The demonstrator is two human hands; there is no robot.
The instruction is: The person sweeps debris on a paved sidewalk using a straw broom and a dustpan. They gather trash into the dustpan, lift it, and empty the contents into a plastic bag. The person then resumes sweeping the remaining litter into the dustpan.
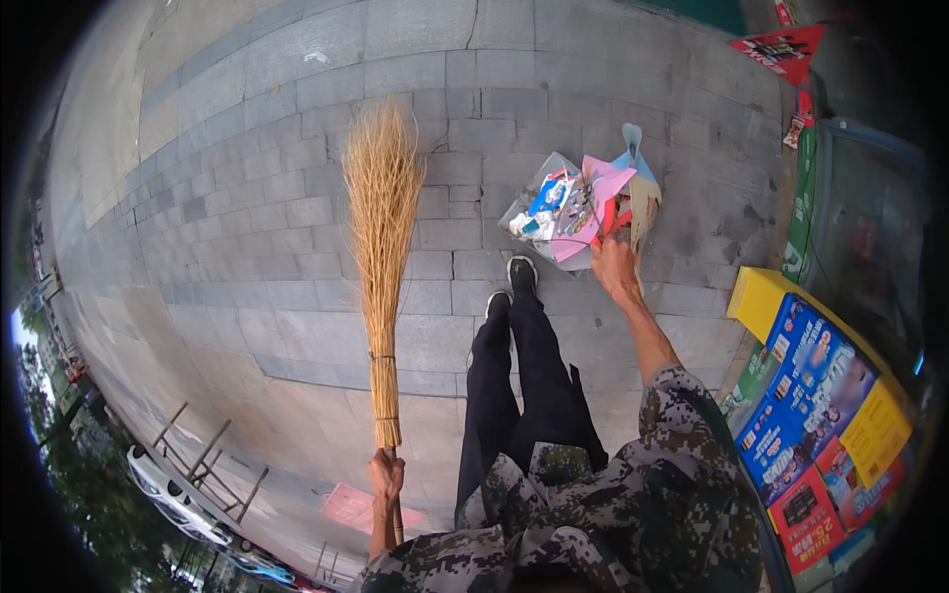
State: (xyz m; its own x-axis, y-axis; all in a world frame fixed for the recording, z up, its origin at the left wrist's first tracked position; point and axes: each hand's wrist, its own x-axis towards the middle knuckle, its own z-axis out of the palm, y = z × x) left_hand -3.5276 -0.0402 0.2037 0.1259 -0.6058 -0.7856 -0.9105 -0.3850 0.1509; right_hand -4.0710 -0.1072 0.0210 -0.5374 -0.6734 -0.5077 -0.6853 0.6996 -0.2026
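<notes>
My left hand (386,474) is closed around the handle of a broom of thin yellow twigs (384,222), bound in bands near the grip, its bristles fanning out ahead over grey paving. At the right, my right hand (615,259) grips the edge of a container filled with litter (556,211); what exactly the fingers hold, a rim, a handle or a bag, I cannot tell. Pink sheet material (604,178), white and blue wrappers and red strips stick out of it. Whether the container touches the ground is unclear.
Stone paving (296,200) spreads ahead and left. Stacked blue and red printed boxes (808,393) and a yellow box end (756,296) stand close on the right, by a shopfront. A red triangular sign (786,50) is at upper right. Metal railings (211,459) and parked cars (178,504) lie lower left.
</notes>
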